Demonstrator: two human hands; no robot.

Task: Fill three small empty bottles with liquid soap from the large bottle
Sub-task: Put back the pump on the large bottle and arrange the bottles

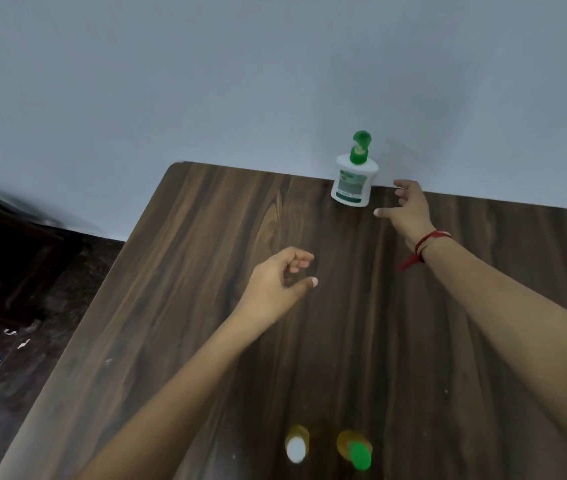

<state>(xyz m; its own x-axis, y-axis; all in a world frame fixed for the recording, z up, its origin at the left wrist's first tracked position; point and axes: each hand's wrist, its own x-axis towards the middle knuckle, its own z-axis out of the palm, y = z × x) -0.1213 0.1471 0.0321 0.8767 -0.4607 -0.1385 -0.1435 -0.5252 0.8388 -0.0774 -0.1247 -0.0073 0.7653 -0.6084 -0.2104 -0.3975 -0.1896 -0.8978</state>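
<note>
Two hands (pixel 283 278) (pixel 408 209) (loose); right beside large bottle (pixel 353 183).

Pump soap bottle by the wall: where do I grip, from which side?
Take the pump soap bottle by its white body, below the shoulders, from its right, where the open right hand is nearest. It stands upright; the green pump would probably depress.

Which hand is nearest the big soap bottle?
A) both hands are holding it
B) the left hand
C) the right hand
C: the right hand is spread open just beside the big bottle without touching it, while the left hand is farther from it and holds nothing.
</note>
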